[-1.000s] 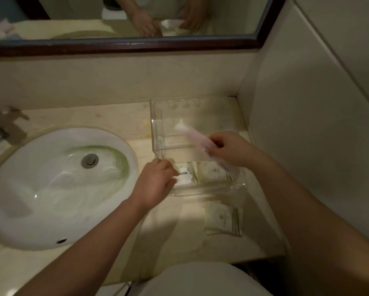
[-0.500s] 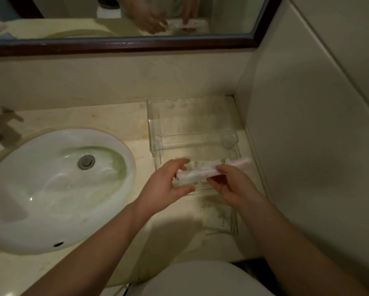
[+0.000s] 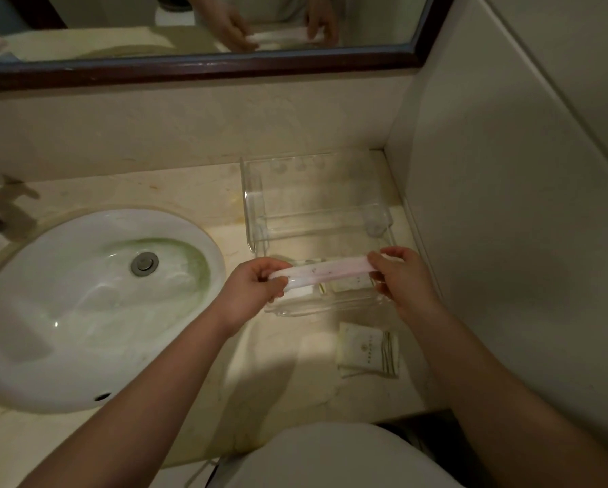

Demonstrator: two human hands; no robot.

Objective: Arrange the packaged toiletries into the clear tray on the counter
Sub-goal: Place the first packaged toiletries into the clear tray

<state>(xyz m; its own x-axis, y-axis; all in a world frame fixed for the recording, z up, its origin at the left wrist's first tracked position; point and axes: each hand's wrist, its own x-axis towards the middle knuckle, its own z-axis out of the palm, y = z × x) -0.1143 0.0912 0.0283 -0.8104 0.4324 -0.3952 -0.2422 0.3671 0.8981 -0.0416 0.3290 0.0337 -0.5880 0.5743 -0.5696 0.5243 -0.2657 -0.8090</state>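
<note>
Nearest us, on the beige marble table (image 3: 295, 382), a cream sachet (image 3: 369, 350) lies at 5 o'clock from the clear tray (image 3: 250, 191). Above the tray's near compartment, our left grip (image 3: 256, 287) and right grip (image 3: 404, 276) each pinch one end of the long pink packet (image 3: 330, 271). The sink (image 3: 66, 311) sits at 9 o'clock, the wall (image 3: 506, 206) at 3 and the mirror (image 3: 119, 37) at 12.

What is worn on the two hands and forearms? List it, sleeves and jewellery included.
Nothing worn shows. The left hand and right hand are bare, with no gloves and no rings visible. The left forearm and right forearm are bare to the frame edge, with no sleeve, watch or bracelet in view.
</note>
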